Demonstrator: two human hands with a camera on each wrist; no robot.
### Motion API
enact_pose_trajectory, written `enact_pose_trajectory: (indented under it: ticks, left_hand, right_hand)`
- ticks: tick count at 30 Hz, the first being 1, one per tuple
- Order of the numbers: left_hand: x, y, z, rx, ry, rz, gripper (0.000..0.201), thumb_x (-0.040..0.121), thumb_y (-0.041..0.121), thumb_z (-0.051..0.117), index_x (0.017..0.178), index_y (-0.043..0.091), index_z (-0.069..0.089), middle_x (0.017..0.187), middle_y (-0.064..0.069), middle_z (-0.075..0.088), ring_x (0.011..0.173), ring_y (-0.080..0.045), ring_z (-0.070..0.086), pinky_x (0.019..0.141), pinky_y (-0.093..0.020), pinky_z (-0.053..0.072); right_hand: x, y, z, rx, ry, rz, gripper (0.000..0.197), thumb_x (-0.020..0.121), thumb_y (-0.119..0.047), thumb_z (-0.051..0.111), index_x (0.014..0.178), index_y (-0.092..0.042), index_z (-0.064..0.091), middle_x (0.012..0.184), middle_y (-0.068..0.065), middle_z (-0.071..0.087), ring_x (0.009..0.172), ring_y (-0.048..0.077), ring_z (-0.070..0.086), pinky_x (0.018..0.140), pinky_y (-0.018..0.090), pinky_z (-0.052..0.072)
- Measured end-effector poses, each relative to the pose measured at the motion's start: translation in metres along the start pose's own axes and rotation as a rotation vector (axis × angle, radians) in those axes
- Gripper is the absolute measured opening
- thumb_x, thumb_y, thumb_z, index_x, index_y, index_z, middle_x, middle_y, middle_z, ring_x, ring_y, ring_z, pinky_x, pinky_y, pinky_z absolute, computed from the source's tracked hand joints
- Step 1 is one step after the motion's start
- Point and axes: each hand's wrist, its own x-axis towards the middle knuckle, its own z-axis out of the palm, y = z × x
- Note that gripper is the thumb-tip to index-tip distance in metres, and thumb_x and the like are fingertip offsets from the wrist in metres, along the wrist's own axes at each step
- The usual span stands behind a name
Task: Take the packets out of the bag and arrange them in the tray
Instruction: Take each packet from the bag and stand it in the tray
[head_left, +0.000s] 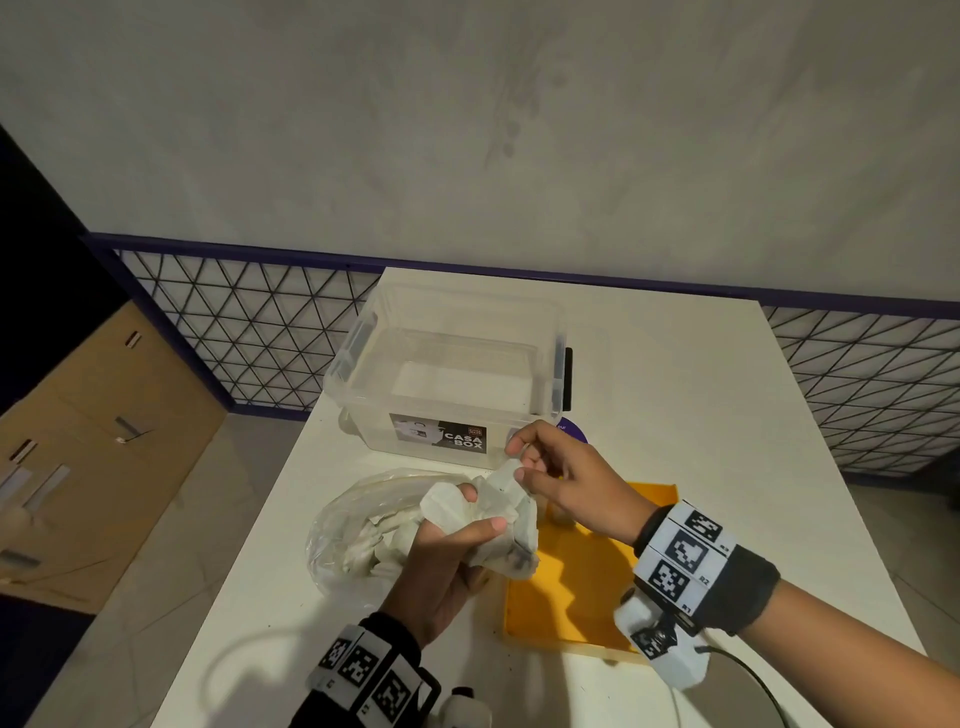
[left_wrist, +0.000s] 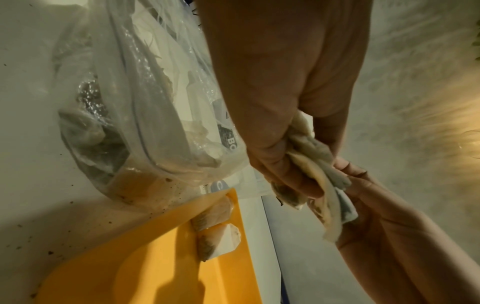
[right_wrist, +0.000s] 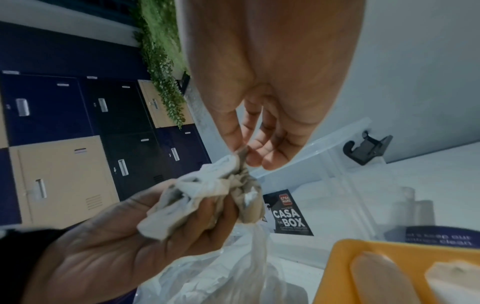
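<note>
My left hand (head_left: 457, 540) grips a bunch of white tea-bag packets (head_left: 493, 525) above the table, between the bag and the tray. My right hand (head_left: 535, 462) pinches the top corner of one packet in that bunch (right_wrist: 241, 153) between thumb and finger. A clear plastic bag (head_left: 353, 525) with more packets lies on the table to the left (left_wrist: 135, 127). The yellow tray (head_left: 576, 582) sits to the right, and two packets (left_wrist: 218, 226) lie along its far edge.
A clear storage box (head_left: 447, 369) labelled CASA BOX stands behind the bag and tray. A purple round sticker (head_left: 571, 431) lies by the box. The white table (head_left: 701, 415) extends right. Crumbs dot the table by the bag. Lockers stand at the left.
</note>
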Motion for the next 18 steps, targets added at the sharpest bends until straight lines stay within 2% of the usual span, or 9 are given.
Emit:
enact_pose_trajectory:
  ticks: [3,6,8,10,11,13,15,16,18]
  left_hand:
    - [-0.001,0.002,0.0,-0.026,-0.001,-0.001,0.051,0.075,-0.002,0.064,0.122,0.002,0.046,0.108,-0.02,0.063,0.096,-0.025,0.067,0.077,-0.033,0.057]
    - [0.005,-0.003,-0.008,-0.058,0.059,-0.026,0.053,0.077,-0.001,0.061,0.127,0.003,0.044,0.118,-0.023,0.062,0.104,-0.028,0.063,0.077,-0.033,0.057]
    - [0.006,-0.004,-0.009,-0.098,0.068,-0.056,0.044,0.09,-0.004,0.05,0.132,0.003,0.041,0.113,-0.025,0.063,0.103,-0.028,0.062,0.086,-0.035,0.053]
    - [0.006,-0.009,-0.011,-0.142,0.008,0.0,0.038,0.097,-0.007,0.037,0.134,0.001,0.041,0.109,-0.024,0.063,0.104,-0.026,0.062,0.095,-0.034,0.048]
    - [0.004,-0.006,-0.009,-0.08,0.035,-0.002,0.038,0.093,-0.007,0.046,0.13,0.001,0.044,0.11,-0.023,0.064,0.104,-0.027,0.063,0.093,-0.034,0.05]
    - [0.001,0.0,-0.007,-0.002,0.053,-0.013,0.044,0.078,-0.002,0.062,0.12,0.0,0.047,0.11,-0.021,0.064,0.1,-0.027,0.065,0.08,-0.034,0.057]
    - [-0.004,0.003,-0.002,0.039,-0.016,0.031,0.046,0.072,-0.002,0.063,0.115,0.001,0.047,0.102,-0.018,0.063,0.092,-0.023,0.067,0.072,-0.032,0.056]
    - [-0.002,0.001,-0.003,0.042,-0.014,0.033,0.043,0.072,-0.002,0.062,0.113,0.001,0.048,0.098,-0.016,0.064,0.089,-0.021,0.067,0.071,-0.031,0.055]
    - [-0.004,0.003,-0.001,0.05,0.013,0.015,0.039,0.073,-0.002,0.062,0.109,0.002,0.05,0.091,-0.015,0.063,0.083,-0.019,0.067,0.07,-0.031,0.054]
  right_hand:
    - [-0.002,0.002,0.002,0.073,0.046,-0.003,0.019,0.089,-0.006,0.056,0.103,-0.019,0.057,0.074,-0.008,0.047,0.07,0.007,0.045,0.074,0.031,0.047]
    - [-0.004,0.002,0.004,0.1,0.092,-0.013,0.019,0.09,-0.007,0.055,0.105,-0.017,0.058,0.077,-0.001,0.045,0.072,0.013,0.045,0.073,0.025,0.046]
    - [-0.003,0.001,0.006,0.083,0.119,-0.021,0.02,0.09,-0.007,0.054,0.106,-0.02,0.058,0.077,-0.002,0.044,0.072,0.014,0.044,0.072,0.025,0.046]
    - [-0.001,0.0,0.005,0.067,0.132,-0.024,0.023,0.09,-0.007,0.054,0.107,-0.022,0.059,0.078,-0.003,0.044,0.071,0.018,0.046,0.075,0.034,0.049]
    - [0.0,0.0,0.005,0.033,0.125,-0.019,0.025,0.089,-0.007,0.054,0.108,-0.024,0.059,0.081,-0.002,0.046,0.073,0.021,0.048,0.078,0.038,0.05]
    - [0.002,-0.002,0.005,-0.089,0.074,-0.006,0.029,0.088,-0.014,0.058,0.112,-0.03,0.058,0.097,0.001,0.05,0.087,0.017,0.052,0.087,0.035,0.047]
    - [0.003,-0.003,0.005,-0.166,0.004,0.007,0.033,0.087,-0.022,0.062,0.118,-0.032,0.056,0.11,0.004,0.051,0.099,0.01,0.05,0.091,0.025,0.043]
    - [0.004,-0.003,0.005,-0.174,-0.022,0.011,0.032,0.086,-0.022,0.063,0.117,-0.029,0.058,0.112,0.004,0.052,0.099,0.008,0.05,0.089,0.022,0.042]
    - [0.006,-0.003,0.004,-0.143,-0.052,0.017,0.022,0.085,-0.016,0.064,0.107,-0.02,0.065,0.107,0.004,0.058,0.096,0.013,0.053,0.086,0.024,0.043]
